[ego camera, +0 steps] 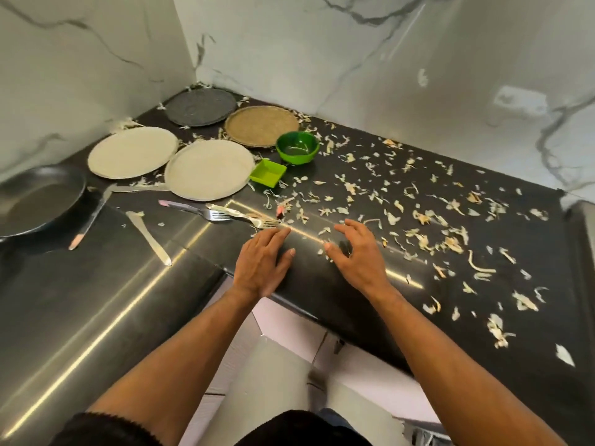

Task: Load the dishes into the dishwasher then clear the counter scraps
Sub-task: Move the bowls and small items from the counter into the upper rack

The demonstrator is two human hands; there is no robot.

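Pan (38,197) cut off at left edge; no dishwasher in view. Both hands flat, spread, holding nothing: left hand (262,262) by forks (244,217), right hand (357,252) among scraps (418,217). Plates (209,169) & green bowl (297,147) sit further back on counter (322,284).

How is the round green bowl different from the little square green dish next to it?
The green bowl is round and deep; the square dish has straight sides and is shallow. The bowl is darker green, the dish a brighter lime. The bowl sits farther back, beside the tan plate; the dish sits nearer, beside a white plate. Both stand upright on the black counter among the scraps.
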